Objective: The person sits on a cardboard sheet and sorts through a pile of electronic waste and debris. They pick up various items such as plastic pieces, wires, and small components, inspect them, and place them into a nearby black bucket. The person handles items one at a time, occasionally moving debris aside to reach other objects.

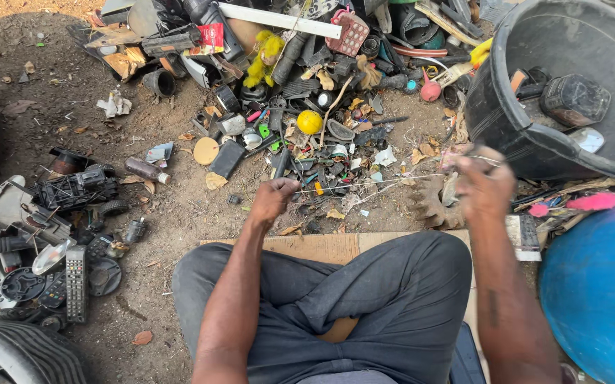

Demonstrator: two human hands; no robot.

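Left hand (273,199) and right hand (484,186) each pinch an end of a thin wire (371,182), stretched taut; black tub (535,142) at two o'clock.

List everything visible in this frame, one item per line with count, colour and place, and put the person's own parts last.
wire: one, thin and pale, stretched between the two hands
black tub: one, upper right, scrap inside
blue drum: one, lower right
scrap pile: one heap, mostly black plastic parts, top centre on the dirt
yellow ball: one, in the heap
yellow plush toy: one, top of the heap
remote controls: several, black, lower left
cardboard: one sheet, brown, under the legs
grey trousers: one pair, bottom centre
left hand: closed on the wire, centre
right hand: closed on the wire, blurred, right of centre
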